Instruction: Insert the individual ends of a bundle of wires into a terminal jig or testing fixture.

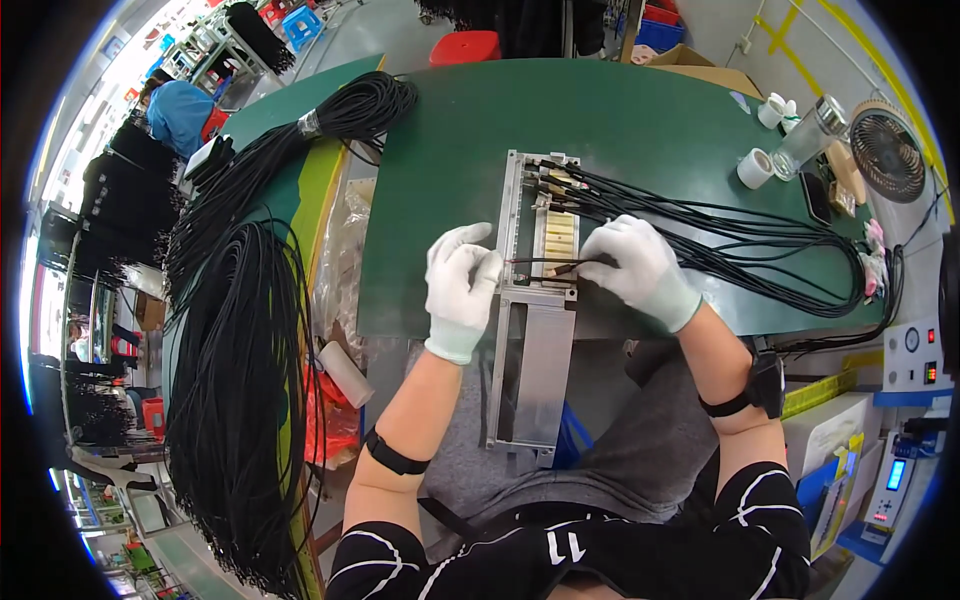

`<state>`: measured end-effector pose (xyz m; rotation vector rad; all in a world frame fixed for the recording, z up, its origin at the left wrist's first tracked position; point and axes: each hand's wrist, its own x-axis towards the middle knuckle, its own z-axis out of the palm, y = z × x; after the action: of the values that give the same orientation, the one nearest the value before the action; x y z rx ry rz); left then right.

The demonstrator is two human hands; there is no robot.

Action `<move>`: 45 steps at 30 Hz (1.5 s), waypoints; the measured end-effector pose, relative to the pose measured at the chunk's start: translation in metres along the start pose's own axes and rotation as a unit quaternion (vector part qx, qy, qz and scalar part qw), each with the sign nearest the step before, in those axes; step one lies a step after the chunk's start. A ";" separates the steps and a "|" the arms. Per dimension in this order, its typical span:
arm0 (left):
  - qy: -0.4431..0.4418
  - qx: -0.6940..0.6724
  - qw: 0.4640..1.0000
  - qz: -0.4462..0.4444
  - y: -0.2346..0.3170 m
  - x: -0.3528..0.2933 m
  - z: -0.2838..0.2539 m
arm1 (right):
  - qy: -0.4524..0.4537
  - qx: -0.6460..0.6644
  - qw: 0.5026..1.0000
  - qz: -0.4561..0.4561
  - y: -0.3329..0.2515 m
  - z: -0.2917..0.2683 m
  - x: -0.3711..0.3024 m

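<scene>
A long metal fixture (537,360) lies across the table's near edge, with a row of cream-yellow blocks (558,238) in its far half. Several black cables (700,215) lead from its far slots out to the right. Over the fixture's middle, a thin black cable (540,260) spans between my two white-gloved hands. My left hand (462,285) pinches its thin end at the fixture's left side. On the right side, my right hand (635,268) is closed with its fingertips on the cable, beside a brass-coloured connector (557,271). The fingertips partly hide what they grip.
Thick bundles of black cable (240,400) hang over a side table at left. Across the green table (450,130), a glass bottle (812,135), white rolls (755,168), a phone (815,198) and a small fan (887,150) stand at right. A person in blue (182,115) works far left.
</scene>
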<state>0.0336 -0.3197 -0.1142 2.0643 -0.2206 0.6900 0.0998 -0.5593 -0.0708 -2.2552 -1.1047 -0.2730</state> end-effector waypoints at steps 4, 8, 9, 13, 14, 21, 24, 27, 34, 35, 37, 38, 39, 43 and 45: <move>0.009 0.071 0.997 -0.020 -0.007 0.000 -0.003 | -0.007 0.045 0.999 0.024 0.001 -0.005 -0.003; 0.016 0.085 0.996 -0.025 -0.003 0.003 -0.001 | -0.083 -0.014 0.992 0.090 0.004 -0.001 -0.009; 0.015 0.076 0.996 -0.033 -0.003 0.003 -0.001 | -0.069 -0.035 0.992 0.100 0.007 0.001 -0.007; -0.016 0.071 0.997 -0.040 -0.007 0.001 -0.004 | -0.048 -0.053 0.991 0.117 0.011 -0.001 -0.005; -0.030 0.074 0.996 -0.040 -0.007 0.000 -0.006 | -0.058 -0.029 0.992 0.110 0.009 -0.003 -0.005; -0.010 0.101 0.995 -0.012 -0.009 -0.001 -0.001 | -0.086 -0.045 0.991 0.087 0.004 -0.009 -0.005; -0.006 0.100 0.995 -0.012 -0.009 -0.002 -0.001 | -0.080 -0.045 0.993 0.080 0.002 -0.009 -0.004; -0.010 0.105 0.994 -0.011 -0.009 -0.002 -0.003 | -0.088 -0.058 0.990 0.094 -0.001 -0.010 -0.004; -0.083 0.106 0.986 0.101 0.016 0.002 0.010 | -0.069 -0.041 0.995 0.052 -0.006 -0.004 -0.004; -0.102 0.146 0.978 0.111 0.019 0.001 0.012 | -0.062 -0.047 0.996 0.050 -0.007 -0.004 -0.004; -0.139 0.224 0.956 0.130 0.023 -0.001 0.014 | -0.027 -0.077 0.996 0.046 0.001 -0.006 0.000; -0.140 0.224 0.955 0.132 0.024 0.000 0.015 | 0.005 -0.107 0.994 0.039 0.006 -0.008 0.003; -0.141 0.221 0.956 0.133 0.023 0.002 0.016 | 0.037 -0.136 0.989 0.032 0.009 -0.009 0.006; -0.113 0.200 0.964 0.131 0.014 0.008 0.021 | -0.050 -0.192 0.978 0.072 0.028 0.000 0.002; -0.063 0.180 0.976 0.106 0.012 0.005 0.017 | -0.037 -0.162 0.985 0.051 0.023 -0.003 0.003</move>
<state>0.0393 -0.3400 -0.1102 2.4598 -0.4182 0.7731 0.1193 -0.5700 -0.0771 -2.6201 -1.0379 -0.3487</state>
